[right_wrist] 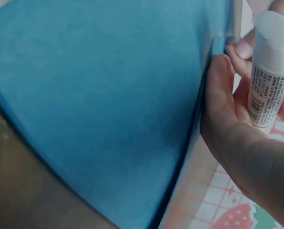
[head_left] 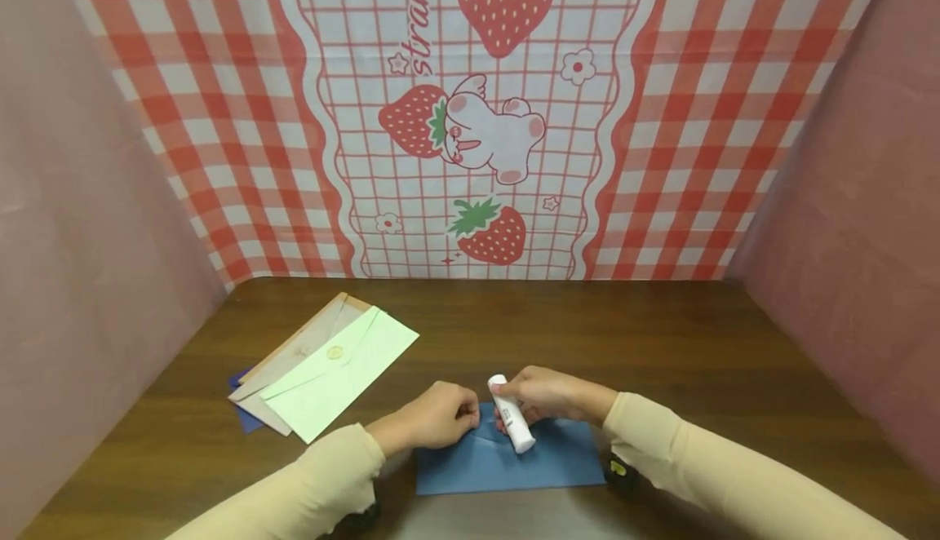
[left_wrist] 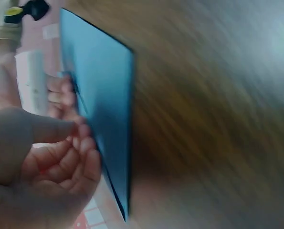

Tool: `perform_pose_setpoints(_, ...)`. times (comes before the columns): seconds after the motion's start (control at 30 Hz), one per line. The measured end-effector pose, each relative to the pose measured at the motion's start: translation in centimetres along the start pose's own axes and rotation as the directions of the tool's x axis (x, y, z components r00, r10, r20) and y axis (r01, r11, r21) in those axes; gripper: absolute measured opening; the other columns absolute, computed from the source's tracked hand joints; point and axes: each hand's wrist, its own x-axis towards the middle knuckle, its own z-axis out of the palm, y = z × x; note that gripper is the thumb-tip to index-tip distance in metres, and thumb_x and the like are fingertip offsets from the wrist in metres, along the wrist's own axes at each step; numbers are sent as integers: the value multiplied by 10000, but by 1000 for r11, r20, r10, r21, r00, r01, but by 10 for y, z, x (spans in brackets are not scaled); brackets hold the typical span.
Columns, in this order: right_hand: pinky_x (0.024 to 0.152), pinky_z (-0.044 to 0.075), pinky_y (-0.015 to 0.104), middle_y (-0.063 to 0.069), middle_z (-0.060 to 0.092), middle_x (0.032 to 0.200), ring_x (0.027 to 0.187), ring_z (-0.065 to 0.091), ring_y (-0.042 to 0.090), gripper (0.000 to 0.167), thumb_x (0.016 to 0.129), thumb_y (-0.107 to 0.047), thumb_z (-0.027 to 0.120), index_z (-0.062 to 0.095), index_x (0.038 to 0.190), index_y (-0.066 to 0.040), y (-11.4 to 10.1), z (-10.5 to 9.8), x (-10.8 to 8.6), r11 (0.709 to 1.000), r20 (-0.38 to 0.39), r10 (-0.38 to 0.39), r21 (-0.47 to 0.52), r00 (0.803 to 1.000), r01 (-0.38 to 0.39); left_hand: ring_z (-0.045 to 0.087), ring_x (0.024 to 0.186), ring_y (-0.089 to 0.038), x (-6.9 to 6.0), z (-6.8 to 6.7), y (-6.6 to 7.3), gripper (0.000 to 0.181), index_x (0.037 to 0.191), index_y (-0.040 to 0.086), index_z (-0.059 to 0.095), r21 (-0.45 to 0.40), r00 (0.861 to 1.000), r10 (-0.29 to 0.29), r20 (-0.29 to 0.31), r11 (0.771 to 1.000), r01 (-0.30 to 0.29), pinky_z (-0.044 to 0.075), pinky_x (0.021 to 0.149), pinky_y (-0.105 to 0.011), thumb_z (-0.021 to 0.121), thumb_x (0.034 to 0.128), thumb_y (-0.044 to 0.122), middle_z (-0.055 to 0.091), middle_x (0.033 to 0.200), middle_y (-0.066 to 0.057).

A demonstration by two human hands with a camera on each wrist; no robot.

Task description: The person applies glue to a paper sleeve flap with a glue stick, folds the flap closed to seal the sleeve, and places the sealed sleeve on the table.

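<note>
A blue envelope [head_left: 543,462] lies on the table in front of the person. The left hand [head_left: 441,415] is at its far edge on the left, thumb and fingertips pinching the flap in the left wrist view. Above the envelope, the right hand [head_left: 547,393] holds a white glue stick [head_left: 512,413] with a printed label, its capped end [right_wrist: 273,28] showing in the right wrist view. Some of the right hand's fingers [right_wrist: 220,83] touch the envelope's flap edge, close to the left fingertips. Part of the flap is hidden behind both hands.
Left of the hands lies a fanned pile of envelopes: a pale green one [head_left: 367,373] with a round seal on top, a greyish one [head_left: 272,413], a tan one [head_left: 352,302] and a dark blue one [head_left: 250,420] beneath. A strawberry-print cloth [head_left: 646,222] hangs behind the table.
</note>
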Motion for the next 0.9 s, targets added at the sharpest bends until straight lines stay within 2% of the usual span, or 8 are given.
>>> perform_pose_setpoints(0.17, 669, 559, 293, 84, 677, 819, 720, 655, 125, 396, 1019, -241, 439, 615, 1027, 114, -2, -13, -6, 997, -16, 26, -67, 1000, -27, 404, 550, 9, 1, 2, -4, 131, 722, 63, 646, -5, 1000, 20, 4, 1000, -20, 347, 501, -136, 620, 849, 45, 546, 602, 41)
perform_pose_setpoints(0.33, 619, 548, 261, 60, 688, 765, 679, 646, 111, 293, 987, -188, 517, 646, 954, 73, 3, -18, -9, 977, -112, 96, -178, 989, -115, 427, 558, 2, 2, 0, -2, 135, 712, 62, 653, -28, 999, -21, 26, 999, 22, 366, 507, -137, 628, 844, 48, 563, 612, 41)
perform_pose_setpoints(0.47, 562, 524, 228, 44, 674, 693, 620, 622, 102, 263, 959, -182, 569, 656, 879, 53, 7, -15, -7, 970, -171, 113, -197, 979, -146, 443, 570, -24, 8, -4, 4, 135, 713, 58, 670, -51, 997, -67, 31, 996, 69, 370, 517, -152, 650, 847, 65, 562, 626, 35)
perform_pose_setpoints(0.57, 547, 514, 216, 41, 666, 678, 603, 610, 101, 265, 955, -185, 578, 657, 853, 47, 5, -14, -8, 965, -198, 117, -208, 973, -159, 440, 570, -35, 14, -4, 11, 134, 723, 55, 678, -78, 996, -79, 44, 994, 83, 358, 516, -157, 663, 853, 86, 544, 623, 40)
perform_pose_setpoints(0.73, 555, 525, 225, 46, 662, 674, 595, 605, 102, 262, 951, -179, 584, 656, 849, 52, -3, -11, -9, 958, -206, 117, -234, 972, -165, 406, 526, 3, 16, 2, 18, 129, 721, 49, 675, -66, 996, -57, 67, 996, 62, 329, 488, -126, 669, 847, 74, 500, 589, 81)
perform_pose_setpoints(0.9, 548, 517, 218, 19, 644, 670, 573, 568, 86, 276, 944, -206, 597, 671, 845, 41, -8, -2, -6, 962, -181, 95, -237, 979, -137, 386, 493, 16, 13, 8, 19, 136, 700, 33, 677, -68, 997, -54, 51, 996, 57, 307, 457, -116, 662, 835, 31, 503, 567, 80)
